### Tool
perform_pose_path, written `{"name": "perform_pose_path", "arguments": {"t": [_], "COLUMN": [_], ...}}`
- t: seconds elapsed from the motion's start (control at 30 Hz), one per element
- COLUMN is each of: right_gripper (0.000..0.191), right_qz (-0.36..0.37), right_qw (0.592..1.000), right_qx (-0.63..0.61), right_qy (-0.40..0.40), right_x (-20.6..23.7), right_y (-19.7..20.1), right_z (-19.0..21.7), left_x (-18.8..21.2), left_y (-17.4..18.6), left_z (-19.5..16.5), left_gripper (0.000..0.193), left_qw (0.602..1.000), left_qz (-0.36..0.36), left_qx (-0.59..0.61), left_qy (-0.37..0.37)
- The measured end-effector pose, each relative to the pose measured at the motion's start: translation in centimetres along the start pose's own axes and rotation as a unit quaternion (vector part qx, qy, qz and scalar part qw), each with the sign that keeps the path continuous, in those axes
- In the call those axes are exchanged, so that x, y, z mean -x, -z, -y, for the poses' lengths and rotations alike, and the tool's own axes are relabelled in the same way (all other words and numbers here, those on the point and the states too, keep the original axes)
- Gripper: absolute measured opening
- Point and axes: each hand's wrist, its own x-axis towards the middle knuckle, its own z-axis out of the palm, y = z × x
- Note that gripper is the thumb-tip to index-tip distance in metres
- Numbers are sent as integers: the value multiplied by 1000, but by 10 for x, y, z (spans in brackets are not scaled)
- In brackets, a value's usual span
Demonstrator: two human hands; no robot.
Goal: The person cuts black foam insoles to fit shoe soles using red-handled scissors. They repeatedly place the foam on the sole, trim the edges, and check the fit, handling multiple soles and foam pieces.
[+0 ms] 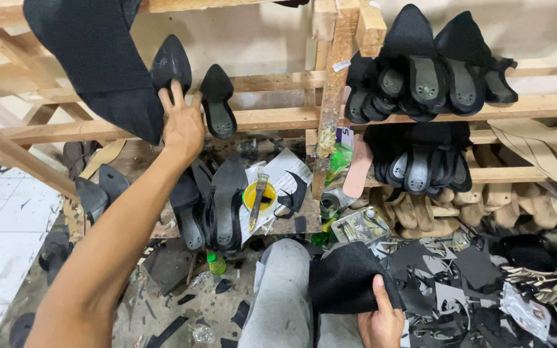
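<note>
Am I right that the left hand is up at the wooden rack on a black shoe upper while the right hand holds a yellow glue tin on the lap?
Not quite. The head view shows the right hand holding a piece of black fabric on the lap; the yellow glue tin sits on the bench. The left hand is indeed on a black shoe upper at the wooden rack.
</note>
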Motion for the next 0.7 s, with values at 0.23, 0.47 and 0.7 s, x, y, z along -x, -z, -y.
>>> {"name": "perform_pose_path", "arguments": {"t": [0.23,0.47,0.7], "right_gripper": [42,55,54], "right_qz": [44,51,83], "right_qw": [998,995,984], "right_qx": [-38,-40,-24], "right_qy": [-22,70,157], "right_x": [6,33,55], "right_y": [-17,-28,-24], "right_z": [11,78,125], "left_x": [126,250,311], "left_y": [78,104,108], "left_z": [-82,-208,-266], "left_gripper": [29,28,48], "left_qw": [933,848,821], "left_qz": [-133,114,223], "left_qx": [333,513,525], "left_qy": [-12,66,-29]}}
